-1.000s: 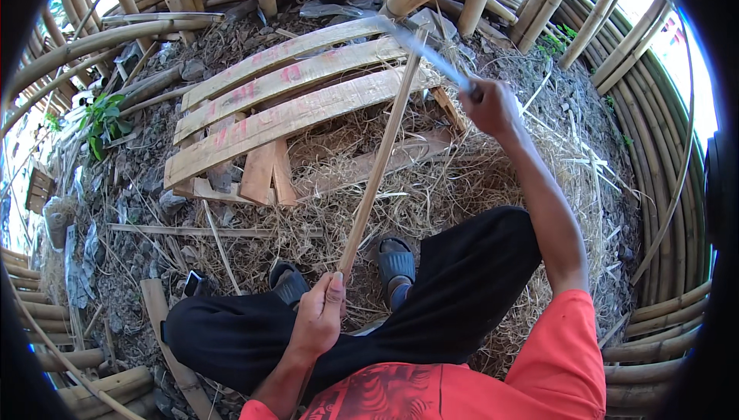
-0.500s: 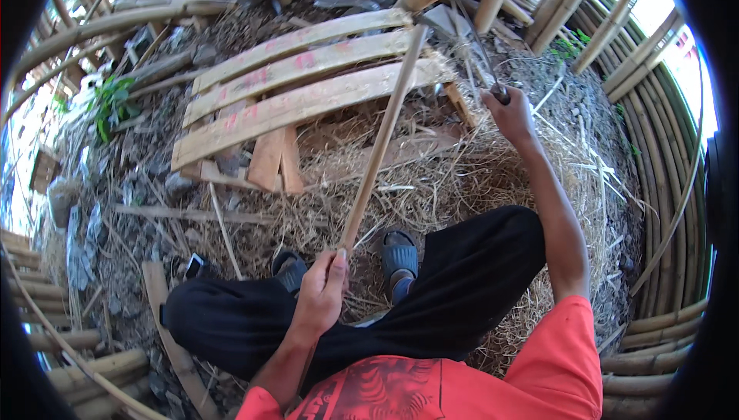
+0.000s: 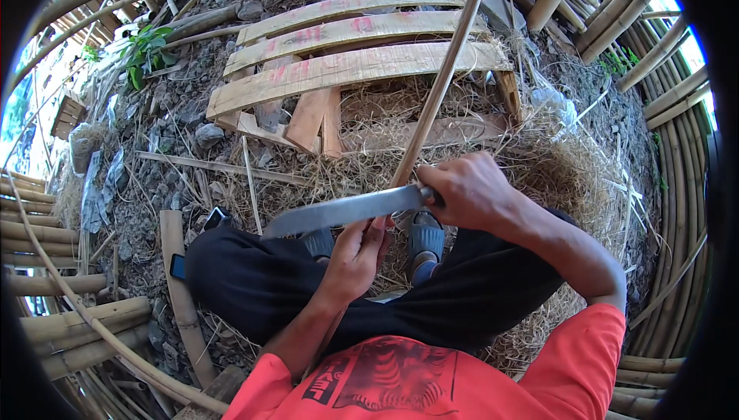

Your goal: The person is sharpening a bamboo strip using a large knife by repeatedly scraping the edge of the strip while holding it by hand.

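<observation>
My left hand (image 3: pixel 356 259) is closed round the lower part of a long, thin bamboo strip (image 3: pixel 439 90), which slants up and away to the right. My right hand (image 3: pixel 471 189) grips the dark handle of a machete (image 3: pixel 345 211). The broad grey blade points left and crosses the strip just above my left hand. Whether its edge touches the strip I cannot tell. The strip's far end passes over the right side of a wooden slatted bench (image 3: pixel 346 68) with reddish marks on its slats.
Pale shavings (image 3: pixel 539 166) cover the ground round my sandalled feet. Bamboo poles (image 3: pixel 681 212) stack up as a wall on the right, with more bamboo (image 3: pixel 85 327) at the lower left. A plank (image 3: pixel 185 297) lies beside my left knee, near a phone-like dark object (image 3: pixel 217 217).
My right hand has brought the machete down from the far right to the strip above my left hand. The blade has swung from pointing away to pointing left.
</observation>
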Motion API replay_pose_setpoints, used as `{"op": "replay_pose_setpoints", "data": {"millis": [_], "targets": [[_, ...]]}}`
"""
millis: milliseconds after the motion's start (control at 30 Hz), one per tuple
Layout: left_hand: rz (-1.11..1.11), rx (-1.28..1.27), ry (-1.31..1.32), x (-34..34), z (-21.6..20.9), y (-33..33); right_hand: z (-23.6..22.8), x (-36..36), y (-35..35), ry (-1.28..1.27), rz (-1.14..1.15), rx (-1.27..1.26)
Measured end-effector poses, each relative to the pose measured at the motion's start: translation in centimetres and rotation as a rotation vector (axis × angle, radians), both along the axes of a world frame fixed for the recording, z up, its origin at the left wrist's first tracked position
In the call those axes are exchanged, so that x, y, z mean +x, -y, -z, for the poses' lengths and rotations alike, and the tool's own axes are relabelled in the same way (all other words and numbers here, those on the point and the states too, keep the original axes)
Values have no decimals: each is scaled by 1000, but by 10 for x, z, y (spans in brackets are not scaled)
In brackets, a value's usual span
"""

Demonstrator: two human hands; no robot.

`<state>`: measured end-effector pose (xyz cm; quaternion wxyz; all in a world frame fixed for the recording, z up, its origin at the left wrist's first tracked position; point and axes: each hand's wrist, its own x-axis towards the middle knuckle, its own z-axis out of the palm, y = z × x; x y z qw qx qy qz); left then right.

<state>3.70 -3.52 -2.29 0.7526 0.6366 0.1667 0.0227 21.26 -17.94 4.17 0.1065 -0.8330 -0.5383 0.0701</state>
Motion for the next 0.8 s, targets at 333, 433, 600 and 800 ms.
{"op": "replay_pose_setpoints", "data": {"millis": [333,433,600,800], "targets": [[-24,103,-89,-10,5,-10,13,38,-2,28,182,55],[-26,62,-3,-12,14,-11,7,55,2,34,284,34],[-31,57,-33,-6,9,-11,11,48,9,-7,293,116],[-61,222,38,-8,11,-6,10,12,-3,33,36,-100]]}}
